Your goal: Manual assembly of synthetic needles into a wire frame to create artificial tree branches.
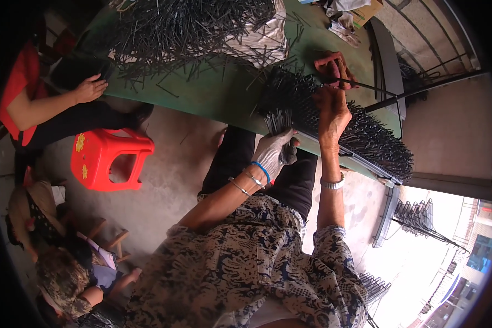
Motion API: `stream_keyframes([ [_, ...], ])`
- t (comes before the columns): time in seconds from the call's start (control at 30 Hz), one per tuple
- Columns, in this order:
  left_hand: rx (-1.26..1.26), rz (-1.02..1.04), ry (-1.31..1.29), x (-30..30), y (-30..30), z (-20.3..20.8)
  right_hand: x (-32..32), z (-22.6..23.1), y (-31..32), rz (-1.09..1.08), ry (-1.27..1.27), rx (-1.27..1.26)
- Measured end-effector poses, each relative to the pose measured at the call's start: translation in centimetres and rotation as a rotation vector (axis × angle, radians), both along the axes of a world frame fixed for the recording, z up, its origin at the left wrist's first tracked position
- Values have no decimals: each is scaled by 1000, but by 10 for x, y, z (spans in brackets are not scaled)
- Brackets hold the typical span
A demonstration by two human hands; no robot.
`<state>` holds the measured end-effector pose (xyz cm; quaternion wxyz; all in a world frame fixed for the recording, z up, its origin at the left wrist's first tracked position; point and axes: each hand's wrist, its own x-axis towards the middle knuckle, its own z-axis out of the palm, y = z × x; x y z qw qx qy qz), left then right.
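Observation:
My left hand (273, 148), in a pale glove, is closed round a bundle of thin black rods (279, 119) at the table's near edge. The rods' upper ends stick up past my fingers. Bare and pinched together, my right hand (333, 117) hovers over a dense row of small black pieces (374, 136). Whatever its fingertips hold is hidden against the dark pieces. A long metal rail (361, 159) runs along the near side of that row.
A big heap of black rods (191, 27) lies on pale sacking (265, 41) on the green table (202, 93). Beyond my right hand is a reddish cloth (333, 65). A red stool (112, 158) stands left; a co-worker's hand (90, 89) rests at the table edge.

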<state>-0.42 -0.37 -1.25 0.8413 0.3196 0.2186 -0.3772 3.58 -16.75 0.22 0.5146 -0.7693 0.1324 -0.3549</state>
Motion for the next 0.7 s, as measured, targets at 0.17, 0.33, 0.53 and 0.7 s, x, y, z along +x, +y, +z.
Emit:
stream_keyframes([
  [0.17, 45, -26, 28, 2, 4, 7, -1, 10, -6, -9, 73, -426],
  [0.33, 68, -52, -9, 0, 8, 15, -4, 5, -2, 8, 95, -423],
  [0.53, 4, -43, 2, -1, 9, 10, -9, 14, 6, -168, 210, -792],
  [0.7, 29, -70, -33, -1, 7, 10, -9, 27, -6, -54, 360, -834],
])
